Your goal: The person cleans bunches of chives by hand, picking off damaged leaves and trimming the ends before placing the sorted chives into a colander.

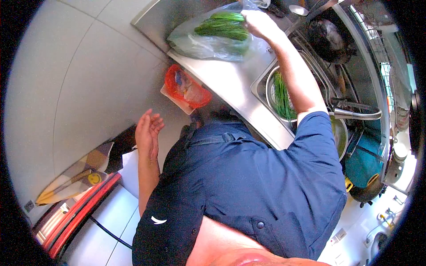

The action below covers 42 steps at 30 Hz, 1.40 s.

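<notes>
My right hand (258,23) is closed on the edge of a clear plastic bag (188,42) at the top of the view. Inside the bag lies a bundle of long green stalks (223,25), on the steel counter (217,75). My left hand (150,128) hangs to the left, away from the counter, its fingers a little curled and apart with nothing in them. More green stalks (282,95) rest in a round metal bowl (270,88) in the sink, below my right forearm.
A bin with a red liner (195,94) stands beside the counter's front edge. A faucet (357,114) reaches over the sink area at the right. Farther back is a dark wok (326,40). A red-edged object (82,213) is at the lower left.
</notes>
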{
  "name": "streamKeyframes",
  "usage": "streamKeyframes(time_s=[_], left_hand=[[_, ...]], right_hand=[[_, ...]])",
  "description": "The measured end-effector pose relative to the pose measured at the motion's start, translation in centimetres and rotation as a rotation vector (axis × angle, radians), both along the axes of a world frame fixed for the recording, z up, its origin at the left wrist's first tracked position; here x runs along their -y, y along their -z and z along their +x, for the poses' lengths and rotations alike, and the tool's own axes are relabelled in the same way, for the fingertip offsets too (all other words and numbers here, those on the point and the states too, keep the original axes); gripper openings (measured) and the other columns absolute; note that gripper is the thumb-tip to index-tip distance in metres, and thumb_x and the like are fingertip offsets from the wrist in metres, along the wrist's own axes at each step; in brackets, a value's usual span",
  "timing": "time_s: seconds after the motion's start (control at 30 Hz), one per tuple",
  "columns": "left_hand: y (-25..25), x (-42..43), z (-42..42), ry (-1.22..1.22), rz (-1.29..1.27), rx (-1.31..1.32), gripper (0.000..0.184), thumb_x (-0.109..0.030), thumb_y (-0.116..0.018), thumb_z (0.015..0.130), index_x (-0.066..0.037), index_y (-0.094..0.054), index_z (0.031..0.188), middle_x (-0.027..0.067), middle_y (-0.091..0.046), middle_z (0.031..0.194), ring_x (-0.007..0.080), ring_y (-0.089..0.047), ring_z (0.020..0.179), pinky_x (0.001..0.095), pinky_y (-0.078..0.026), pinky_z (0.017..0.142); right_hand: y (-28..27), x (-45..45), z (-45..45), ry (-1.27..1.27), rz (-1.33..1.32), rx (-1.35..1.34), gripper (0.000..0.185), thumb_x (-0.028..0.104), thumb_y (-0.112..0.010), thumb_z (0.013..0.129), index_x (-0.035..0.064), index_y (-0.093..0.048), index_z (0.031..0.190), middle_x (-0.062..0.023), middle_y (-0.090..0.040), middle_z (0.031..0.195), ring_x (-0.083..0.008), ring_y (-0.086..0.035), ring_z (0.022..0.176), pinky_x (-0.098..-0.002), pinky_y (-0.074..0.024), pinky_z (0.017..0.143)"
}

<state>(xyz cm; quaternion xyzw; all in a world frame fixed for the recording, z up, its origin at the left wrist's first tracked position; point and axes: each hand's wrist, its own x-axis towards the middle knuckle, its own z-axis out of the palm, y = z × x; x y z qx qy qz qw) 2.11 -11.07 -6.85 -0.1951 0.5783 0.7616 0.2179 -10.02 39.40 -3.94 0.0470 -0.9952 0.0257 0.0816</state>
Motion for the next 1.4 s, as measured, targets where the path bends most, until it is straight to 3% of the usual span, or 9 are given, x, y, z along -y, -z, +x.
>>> streamKeyframes(time_s=[0.53,0.67,0.73,0.83,0.93,0.97,1.07,1.2,1.4], left_hand=[[-10.1,-9.2,-6.0,0.406,-0.102,-0.495,0.032,-0.019,-0.048,0.103,-0.005,-0.057,0.130,0.0121,-0.067,0.111,0.0215,-0.065,0.099,0.0374,-0.053,0.088],[-14.6,-12.1,-7.9,0.507,-0.119,-0.739,0.033,-0.019,-0.047,0.103,-0.004,-0.057,0.131,0.0136,-0.066,0.113,0.0230,-0.065,0.102,0.0386,-0.053,0.091],[-16.9,-13.5,-9.3,0.531,-0.102,-0.942,0.033,-0.017,-0.046,0.103,-0.002,-0.057,0.130,0.0146,-0.066,0.117,0.0239,-0.065,0.105,0.0382,-0.052,0.093],[-21.2,-16.8,-10.6,0.552,-0.194,-1.131,0.039,-0.024,-0.043,0.105,0.000,-0.055,0.132,0.0144,-0.065,0.121,0.0245,-0.063,0.111,0.0384,-0.051,0.097],[-23.6,-20.6,-11.8,0.793,-0.078,-1.063,0.053,-0.041,-0.042,0.103,0.001,-0.054,0.133,0.0148,-0.064,0.124,0.0258,-0.062,0.115,0.0380,-0.048,0.100],[-23.4,-21.4,-12.7,0.797,-0.085,-1.063,0.053,-0.041,-0.042,0.103,0.001,-0.054,0.133,0.0148,-0.064,0.124,0.0258,-0.062,0.115,0.0380,-0.048,0.100],[-21.9,-23.2,-14.1,1.138,0.127,-0.378,0.058,-0.042,-0.036,0.105,0.002,-0.045,0.142,0.0129,-0.055,0.139,0.0224,-0.052,0.129,0.0354,-0.036,0.112],[-17.0,-23.0,-12.4,1.323,0.222,-0.187,0.070,-0.054,-0.054,0.095,0.001,-0.045,0.137,0.0207,-0.065,0.117,0.0325,-0.068,0.099,0.0405,-0.056,0.086],[-13.1,-20.0,-12.6,1.234,0.124,-0.122,0.056,-0.044,-0.065,0.091,-0.002,-0.051,0.126,0.0149,-0.067,0.110,0.0192,-0.067,0.084,0.0331,-0.057,0.070]], right_hand=[[-11.0,-2.5,5.2,-0.100,-0.270,-0.051,0.016,0.013,-0.052,0.087,0.0040,-0.063,0.095,-0.0174,-0.064,0.085,-0.0322,-0.061,0.077,-0.0395,-0.0498,0.070],[-14.1,-2.1,7.6,-0.161,-1.119,0.069,0.035,0.021,-0.056,0.095,0.0029,-0.063,0.125,0.0011,-0.063,0.088,-0.0095,-0.052,0.077,-0.0272,-0.0457,0.070],[-16.6,-1.0,8.7,-0.012,-1.170,0.174,0.031,0.018,-0.058,0.094,0.0030,-0.064,0.120,-0.0024,-0.064,0.090,-0.0129,-0.052,0.079,-0.0283,-0.0455,0.072],[-19.1,0.2,8.7,-0.047,-0.355,0.266,0.026,0.019,-0.058,0.093,0.0029,-0.064,0.113,-0.0088,-0.066,0.093,-0.0207,-0.058,0.082,-0.0320,-0.0480,0.074],[-20.4,3.0,9.6,-0.415,-0.024,0.030,0.021,0.019,-0.059,0.093,0.0025,-0.064,0.105,-0.0157,-0.066,0.095,-0.0304,-0.062,0.087,-0.0377,-0.0504,0.078],[-22.9,5.7,10.4,-0.247,-0.162,0.322,0.022,0.019,-0.059,0.093,0.0021,-0.064,0.105,-0.0179,-0.066,0.096,-0.0334,-0.063,0.091,-0.0414,-0.0511,0.081],[-23.1,7.4,9.6,-0.581,-0.218,0.380,0.019,0.015,-0.059,0.093,0.0003,-0.065,0.103,-0.0158,-0.066,0.087,-0.0275,-0.065,0.080,-0.0370,-0.0528,0.072],[-20.4,10.6,8.7,-0.523,-0.597,0.707,0.023,0.014,-0.057,0.089,0.0046,-0.067,0.107,-0.0133,-0.070,0.083,-0.0222,-0.066,0.067,-0.0378,-0.0529,0.067],[-14.2,11.2,4.6,-0.522,-0.422,0.557,0.023,0.015,-0.062,0.084,0.0044,-0.067,0.104,-0.0109,-0.070,0.083,-0.0232,-0.064,0.073,-0.0327,-0.0497,0.069]])
